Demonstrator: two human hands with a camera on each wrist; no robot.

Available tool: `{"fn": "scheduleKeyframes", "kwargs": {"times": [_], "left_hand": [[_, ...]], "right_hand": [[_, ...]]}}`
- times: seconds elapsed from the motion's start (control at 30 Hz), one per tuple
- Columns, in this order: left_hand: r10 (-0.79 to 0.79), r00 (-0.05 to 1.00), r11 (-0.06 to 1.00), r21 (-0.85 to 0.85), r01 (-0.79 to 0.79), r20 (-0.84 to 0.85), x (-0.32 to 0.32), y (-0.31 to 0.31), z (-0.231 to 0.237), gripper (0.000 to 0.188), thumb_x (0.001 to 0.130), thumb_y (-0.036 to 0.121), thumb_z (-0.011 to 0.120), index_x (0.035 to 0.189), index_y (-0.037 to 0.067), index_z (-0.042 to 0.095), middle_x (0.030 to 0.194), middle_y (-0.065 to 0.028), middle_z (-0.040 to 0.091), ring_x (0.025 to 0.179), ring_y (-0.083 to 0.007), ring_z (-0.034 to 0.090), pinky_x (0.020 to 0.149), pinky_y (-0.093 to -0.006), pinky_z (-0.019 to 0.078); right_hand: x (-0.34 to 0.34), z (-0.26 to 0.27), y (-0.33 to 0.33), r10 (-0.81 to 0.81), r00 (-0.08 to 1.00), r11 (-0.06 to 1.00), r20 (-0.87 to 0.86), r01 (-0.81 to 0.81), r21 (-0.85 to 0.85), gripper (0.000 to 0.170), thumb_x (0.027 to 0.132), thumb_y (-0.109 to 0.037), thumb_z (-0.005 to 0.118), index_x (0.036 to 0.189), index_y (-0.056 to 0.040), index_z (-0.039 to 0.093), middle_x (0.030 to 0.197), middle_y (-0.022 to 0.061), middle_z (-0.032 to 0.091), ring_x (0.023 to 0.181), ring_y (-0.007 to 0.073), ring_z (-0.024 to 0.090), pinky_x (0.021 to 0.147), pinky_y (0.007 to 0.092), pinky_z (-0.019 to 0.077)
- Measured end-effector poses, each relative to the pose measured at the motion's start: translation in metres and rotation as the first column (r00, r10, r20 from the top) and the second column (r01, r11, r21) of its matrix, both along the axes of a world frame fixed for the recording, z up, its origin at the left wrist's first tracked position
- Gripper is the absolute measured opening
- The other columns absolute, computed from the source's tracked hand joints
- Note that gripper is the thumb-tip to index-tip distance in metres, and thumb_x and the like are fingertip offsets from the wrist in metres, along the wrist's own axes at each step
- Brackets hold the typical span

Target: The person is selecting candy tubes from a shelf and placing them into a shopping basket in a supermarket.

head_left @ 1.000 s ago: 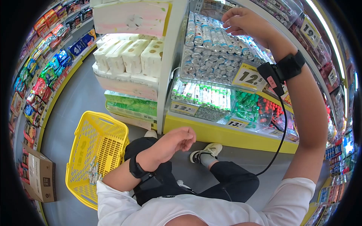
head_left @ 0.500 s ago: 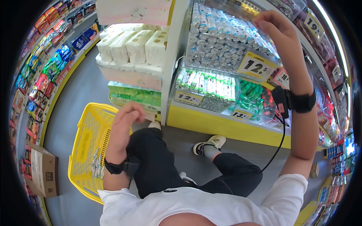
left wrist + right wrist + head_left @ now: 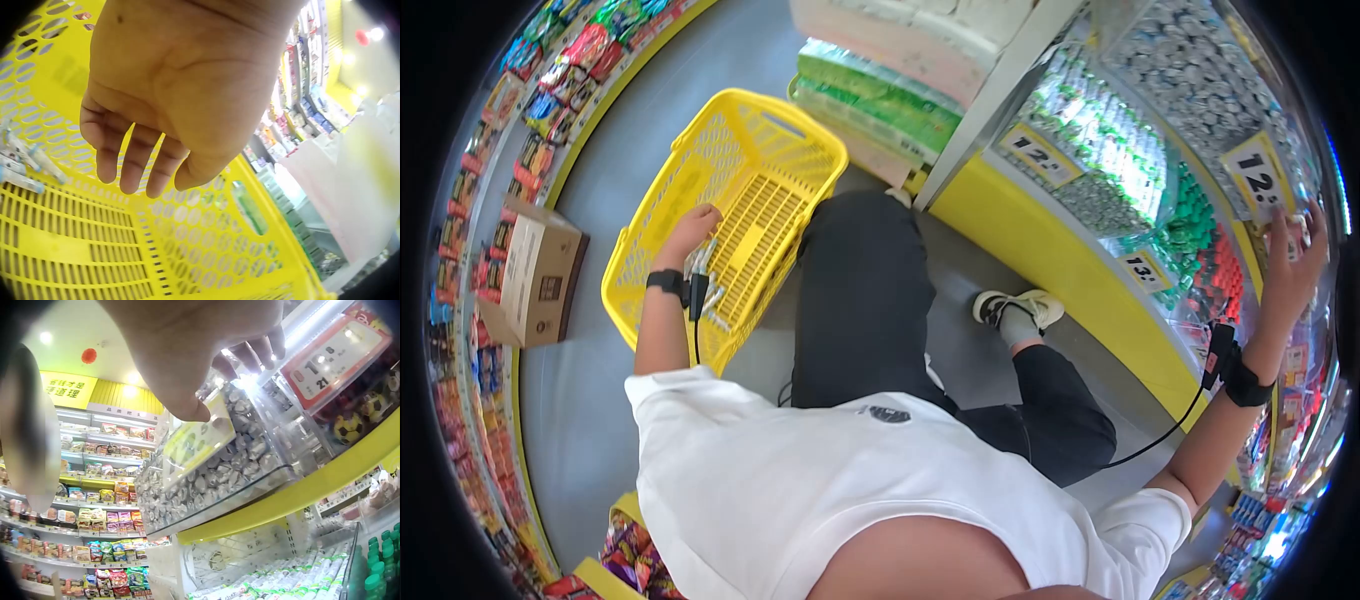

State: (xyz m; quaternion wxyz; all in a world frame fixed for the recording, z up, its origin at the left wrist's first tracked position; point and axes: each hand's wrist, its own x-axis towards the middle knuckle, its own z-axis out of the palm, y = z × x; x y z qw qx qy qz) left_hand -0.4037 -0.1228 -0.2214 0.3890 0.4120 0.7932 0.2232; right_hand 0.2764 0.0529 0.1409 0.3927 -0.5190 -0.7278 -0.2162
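My left hand (image 3: 690, 232) is over the yellow shopping basket (image 3: 745, 243), its fingers loosely bent with nothing in them in the left wrist view. Several slim wrapped rolls (image 3: 22, 164) with blue-and-white ends lie on the basket's floor. At the right, my right hand (image 3: 1293, 265) is beside a yellow price sign (image 3: 1255, 175) on a clear bin of silver-wrapped rolls (image 3: 1190, 70). In the right wrist view its thumb overlaps the sign's edge, while the other fingers extend spread past the bin's corner.
Below sits a bin of white-and-green rolls (image 3: 1100, 130), then green-topped bottles (image 3: 1185, 240) and red ones (image 3: 1222, 280). Green packs (image 3: 880, 100) are stacked beyond the basket. A cardboard box (image 3: 540, 275) stands by the left snack shelves (image 3: 590, 50). A cable runs from the right wrist.
The head view has swung down and left. My left hand has moved from over my leg into the basket. My right hand has come down from above the silver rolls to the price sign.
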Motion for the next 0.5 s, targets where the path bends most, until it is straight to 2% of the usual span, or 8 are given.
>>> {"fn": "scheduleKeyframes", "kwargs": {"times": [0.07,0.17,0.2,0.3,0.33,0.43,0.47,0.5], "left_hand": [[0.008,1.000,0.994,-0.107,-0.009,-0.013,-0.015,-0.013,-0.017,0.027,0.088,0.029,0.052,0.097,0.005,0.062,0.083,-0.0048,0.060,0.077,-0.0161,0.056,0.072,-0.0322,0.0470],[-0.052,0.995,0.964,-0.265,0.028,-0.083,-0.030,-0.036,-0.030,0.030,0.089,0.031,0.052,0.101,0.006,0.063,0.092,-0.0077,0.061,0.083,-0.0198,0.056,0.078,-0.0364,0.0475],[-0.065,0.995,0.939,-0.343,0.035,-0.074,-0.032,-0.042,-0.033,0.031,0.090,0.031,0.051,0.106,0.008,0.063,0.104,-0.0085,0.061,0.091,-0.0226,0.056,0.083,-0.0396,0.0468],[-0.240,0.965,0.887,-0.428,0.173,-0.108,-0.031,-0.059,-0.040,0.030,0.089,0.030,0.052,0.109,0.011,0.064,0.113,-0.0078,0.061,0.097,-0.0243,0.057,0.086,-0.0426,0.0464],[-0.347,0.918,0.841,-0.498,0.213,-0.192,-0.030,-0.061,-0.046,0.028,0.089,0.028,0.053,0.110,0.014,0.065,0.120,-0.0072,0.059,0.102,-0.0266,0.057,0.088,-0.0455,0.0456],[-0.384,0.920,0.741,-0.622,0.253,-0.084,-0.025,-0.067,-0.060,0.026,0.087,0.025,0.057,0.109,0.015,0.066,0.120,-0.0082,0.059,0.104,-0.0270,0.056,0.088,-0.0453,0.0458],[-0.437,0.891,0.742,-0.610,0.277,-0.127,-0.018,-0.072,-0.063,0.027,0.082,0.023,0.063,0.107,0.015,0.067,0.116,-0.0088,0.061,0.101,-0.0266,0.058,0.085,-0.0431,0.0480],[-0.493,0.864,0.697,-0.640,0.323,-0.100,-0.018,-0.075,-0.071,0.028,0.080,0.023,0.064,0.107,0.015,0.068,0.114,-0.0089,0.062,0.099,-0.0266,0.059,0.083,-0.0425,0.0486]], "right_hand": [[0.004,-0.003,0.001,-0.077,0.995,0.997,0.064,0.077,-0.007,0.061,0.084,-0.037,0.069,0.130,-0.0025,0.049,0.127,0.0150,0.052,0.116,0.0248,0.051,0.099,0.0360,0.0379],[0.037,-0.005,0.018,-0.049,0.993,0.997,0.103,0.055,-0.062,0.062,0.083,-0.039,0.068,0.129,-0.0001,0.050,0.125,0.0147,0.053,0.114,0.0231,0.052,0.098,0.0344,0.0390],[0.044,-0.005,0.022,-0.037,0.995,0.996,0.092,0.045,-0.079,0.063,0.083,-0.039,0.068,0.127,0.0010,0.050,0.124,0.0145,0.053,0.113,0.0225,0.053,0.097,0.0339,0.0396],[0.048,-0.007,0.023,-0.055,0.997,0.991,0.050,0.061,-0.117,0.061,0.083,-0.039,0.068,0.125,0.0028,0.052,0.120,0.0141,0.055,0.110,0.0215,0.054,0.095,0.0330,0.0410],[0.047,-0.008,0.021,-0.073,0.997,0.989,0.037,0.077,-0.126,0.060,0.083,-0.039,0.068,0.124,0.0031,0.053,0.118,0.0141,0.056,0.109,0.0213,0.055,0.094,0.0329,0.0414],[0.048,-0.011,0.020,-0.094,0.995,0.985,0.021,0.096,-0.146,0.059,0.083,-0.039,0.067,0.123,0.0032,0.053,0.117,0.0143,0.057,0.107,0.0214,0.055,0.093,0.0328,0.0419],[0.049,-0.013,0.020,-0.093,0.995,0.984,0.023,0.095,-0.152,0.059,0.083,-0.039,0.067,0.123,0.0032,0.053,0.117,0.0144,0.057,0.108,0.0214,0.055,0.093,0.0329,0.0420],[0.050,-0.013,0.020,-0.093,0.995,0.983,0.022,0.096,-0.156,0.059,0.083,-0.038,0.067,0.123,0.0032,0.053,0.117,0.0145,0.056,0.108,0.0215,0.055,0.093,0.0329,0.0421]]}}
